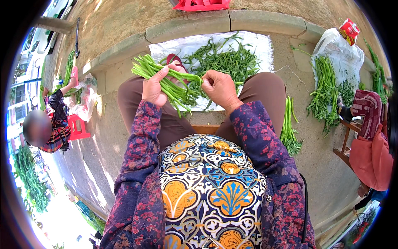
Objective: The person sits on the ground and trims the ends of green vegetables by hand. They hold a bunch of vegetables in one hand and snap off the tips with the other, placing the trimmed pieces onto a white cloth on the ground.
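My left hand [156,87] grips a bunch of green leafy-vegetable stems [149,66], held sideways above my lap with the stalk ends fanned out to the upper left. My right hand [216,89] is at the bunch's right side, fingers curled and pinching a bent green stem [190,76]. Beyond my hands a white woven sheet [259,41] lies on the ground with a loose pile of stripped leaves [219,56]. Part of a red slipper [178,60] shows behind the bunch. Another bundle of greens [290,133] lies beside my right knee.
A person on a red stool [77,126] sits at left among greens and plastic bags. At right a person in a wooden chair [341,153] sits near greens [321,87], a white sack [336,43] and a red can [349,31]. A curb [265,23] and red bag [201,4] lie ahead.
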